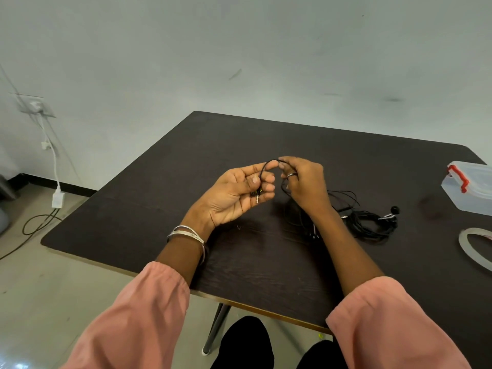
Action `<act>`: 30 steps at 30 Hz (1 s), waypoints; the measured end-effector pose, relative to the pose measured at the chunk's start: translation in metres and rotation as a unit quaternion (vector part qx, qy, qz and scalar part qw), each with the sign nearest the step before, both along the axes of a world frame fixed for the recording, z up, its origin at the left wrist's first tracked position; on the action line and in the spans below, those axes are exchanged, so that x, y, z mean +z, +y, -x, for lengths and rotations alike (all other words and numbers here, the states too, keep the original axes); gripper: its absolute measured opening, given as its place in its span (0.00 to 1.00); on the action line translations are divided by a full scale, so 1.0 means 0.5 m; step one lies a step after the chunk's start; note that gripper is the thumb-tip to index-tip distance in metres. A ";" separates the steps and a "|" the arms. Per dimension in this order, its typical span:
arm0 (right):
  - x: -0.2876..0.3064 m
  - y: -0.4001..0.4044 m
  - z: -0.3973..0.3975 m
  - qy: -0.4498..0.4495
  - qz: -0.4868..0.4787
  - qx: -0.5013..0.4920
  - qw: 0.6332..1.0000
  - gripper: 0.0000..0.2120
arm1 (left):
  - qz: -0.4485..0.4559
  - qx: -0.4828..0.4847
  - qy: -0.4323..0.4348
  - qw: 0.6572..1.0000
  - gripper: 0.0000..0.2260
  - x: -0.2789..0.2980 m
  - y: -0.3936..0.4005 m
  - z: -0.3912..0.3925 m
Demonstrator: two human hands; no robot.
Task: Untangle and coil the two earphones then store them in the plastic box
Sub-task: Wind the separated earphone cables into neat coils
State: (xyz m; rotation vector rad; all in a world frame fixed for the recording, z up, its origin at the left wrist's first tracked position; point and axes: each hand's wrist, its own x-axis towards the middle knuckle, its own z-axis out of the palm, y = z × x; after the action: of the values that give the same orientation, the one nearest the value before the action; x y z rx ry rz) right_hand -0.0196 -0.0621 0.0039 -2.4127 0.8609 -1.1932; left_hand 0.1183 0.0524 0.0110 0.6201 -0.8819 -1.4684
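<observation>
Pink sleeves (149,310) extend over the near edge of the dark desk (165,209), whose left half lies bare. Left hand (239,193), palm up, pinches the earphone cable (267,166) near its jack plug (257,199). Right hand (306,182), palm down, pinches the same arched cable. Remaining tangled earphones (370,222) lie right of the wrist; plastic box (471,187) sits at the right edge.

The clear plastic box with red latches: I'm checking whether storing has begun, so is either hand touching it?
Apart. The head view shows the clear plastic box alone at the table's right edge, bare tabletop separating it from both hands.
</observation>
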 end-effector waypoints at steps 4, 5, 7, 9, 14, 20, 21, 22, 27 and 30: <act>0.009 0.016 0.001 0.058 0.005 0.039 0.998 0.11 | 0.006 0.036 0.051 0.998 0.15 0.005 0.001 0.003; 0.011 0.019 0.002 0.090 0.002 0.051 0.995 0.10 | 0.013 0.043 0.065 0.997 0.15 0.005 -0.001 0.003; 0.014 0.025 -0.002 0.174 -0.010 0.079 0.982 0.08 | 0.037 0.066 0.086 0.993 0.14 0.003 -0.006 0.002; 0.015 0.034 -0.010 0.256 -0.001 0.099 0.961 0.07 | 0.057 0.107 0.096 0.988 0.15 0.001 -0.014 -0.003; 0.012 0.052 -0.020 0.312 0.012 0.160 0.936 0.08 | 0.054 0.218 0.053 0.973 0.18 -0.010 -0.029 -0.022; 0.045 0.057 0.007 0.248 -0.073 0.191 0.947 0.08 | 0.032 0.280 -0.063 0.957 0.20 -0.026 -0.042 -0.018; 0.051 0.059 0.014 0.219 -0.101 0.195 0.951 0.06 | 0.030 0.281 -0.093 0.955 0.21 -0.029 -0.044 -0.017; 0.058 0.059 0.021 0.188 -0.129 0.198 0.953 0.05 | 0.029 0.279 -0.124 0.952 0.22 -0.031 -0.045 -0.016; 0.084 0.051 0.047 0.009 -0.240 0.200 0.950 0.09 | 0.009 0.203 -0.215 0.955 0.25 -0.029 -0.039 0.004; 0.088 0.035 0.057 -0.125 -0.289 0.179 0.932 0.14 | -0.001 0.113 -0.218 0.969 0.24 -0.026 -0.029 0.011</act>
State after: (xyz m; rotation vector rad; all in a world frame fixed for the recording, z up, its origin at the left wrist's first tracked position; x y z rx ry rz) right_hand -0.0480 -0.0446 0.0480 -1.7927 0.5559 -0.9152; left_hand 0.1128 0.0379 -0.0020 1.0360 -1.1054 -1.1448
